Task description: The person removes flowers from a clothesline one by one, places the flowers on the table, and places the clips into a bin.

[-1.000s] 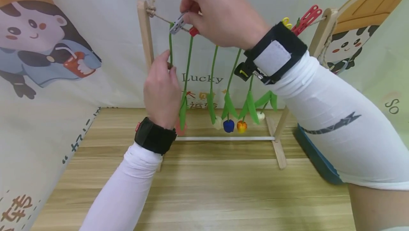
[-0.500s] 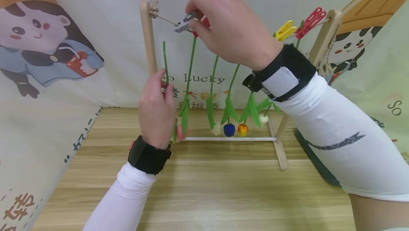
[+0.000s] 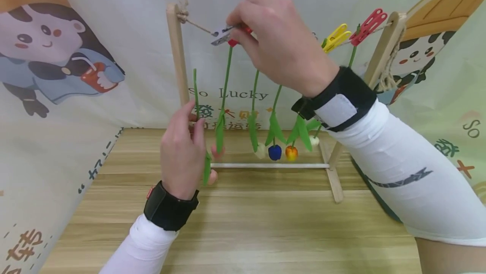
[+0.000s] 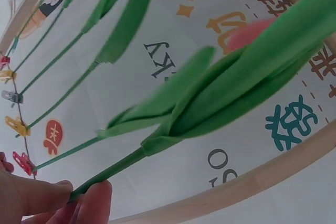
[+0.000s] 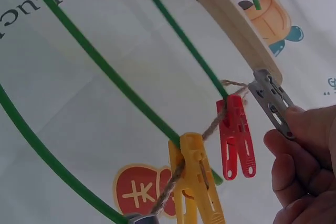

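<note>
Between its thumb and fingers, my left hand [image 3: 182, 151] pinches the green stem of an artificial tulip [image 4: 226, 93]. The tulip hangs head down, its stem top free below the rope [image 3: 197, 25]; a pinkish bloom shows under the hand. My right hand [image 3: 281, 42] pinches a grey clothespin [image 5: 270, 100] by its handle end, its tip right at the rope. Beside it a red clothespin [image 5: 236, 135] and a yellow clothespin [image 5: 197, 177] clip other tulip stems to the rope. In the head view the right hand hides part of this row.
A wooden frame [image 3: 176, 50] with a white lower bar [image 3: 265, 165] carries the rope. Several upside-down tulips hang from it, including a blue tulip [image 3: 275, 152] and an orange tulip [image 3: 291, 153]. A dark blue container edge [image 3: 373, 194] lies right, partly behind the right arm.
The tulip in my left hand has come away from the grey clothespin and rope and moved down. My right hand, with the clothespin, has shifted slightly right and down.
</note>
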Tool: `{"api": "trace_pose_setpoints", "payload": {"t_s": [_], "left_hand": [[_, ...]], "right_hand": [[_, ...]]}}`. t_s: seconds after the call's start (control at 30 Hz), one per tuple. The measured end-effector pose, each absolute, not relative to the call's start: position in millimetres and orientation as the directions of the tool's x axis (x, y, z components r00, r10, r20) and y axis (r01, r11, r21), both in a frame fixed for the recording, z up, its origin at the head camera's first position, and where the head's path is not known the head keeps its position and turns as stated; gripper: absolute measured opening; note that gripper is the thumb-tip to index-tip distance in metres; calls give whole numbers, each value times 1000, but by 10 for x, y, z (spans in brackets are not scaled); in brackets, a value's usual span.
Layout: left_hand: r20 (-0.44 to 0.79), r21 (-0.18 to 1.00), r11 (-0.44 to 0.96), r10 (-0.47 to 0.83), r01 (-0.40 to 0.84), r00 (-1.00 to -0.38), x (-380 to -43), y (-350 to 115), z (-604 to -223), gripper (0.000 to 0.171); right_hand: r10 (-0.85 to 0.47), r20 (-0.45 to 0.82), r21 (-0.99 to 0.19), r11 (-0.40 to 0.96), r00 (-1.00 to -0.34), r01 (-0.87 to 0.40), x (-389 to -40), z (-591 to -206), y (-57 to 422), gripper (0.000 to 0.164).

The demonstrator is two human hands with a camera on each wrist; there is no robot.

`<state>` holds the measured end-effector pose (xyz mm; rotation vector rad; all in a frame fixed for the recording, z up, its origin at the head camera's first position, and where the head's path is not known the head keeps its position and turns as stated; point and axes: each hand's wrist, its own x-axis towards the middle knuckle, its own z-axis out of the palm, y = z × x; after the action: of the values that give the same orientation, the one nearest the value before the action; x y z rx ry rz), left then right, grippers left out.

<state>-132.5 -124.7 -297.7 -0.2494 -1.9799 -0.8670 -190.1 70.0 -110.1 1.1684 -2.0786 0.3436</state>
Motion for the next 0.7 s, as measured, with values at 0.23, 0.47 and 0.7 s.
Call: {"api": "trace_pose_setpoints", "payload": {"t_s": [0.23,0.47,0.7], "left_hand": [[830,430,726,-85,536,-551,-1125,-1301,-3023,37],[844,300,785,47,542,-535,-955,-1382,-3072,40],[784,117,815,275,568,-556,-819,-1322,-3243,31]], "right_hand": [[-664,658,60,515,-354,-855,-1797,-1360,902,23],[-649,567,-83,567,-507,-819,-1643,-1720,1323,27],[-559,584,-163,629,-588,-760,-1488,-2163,1886,29]]}}
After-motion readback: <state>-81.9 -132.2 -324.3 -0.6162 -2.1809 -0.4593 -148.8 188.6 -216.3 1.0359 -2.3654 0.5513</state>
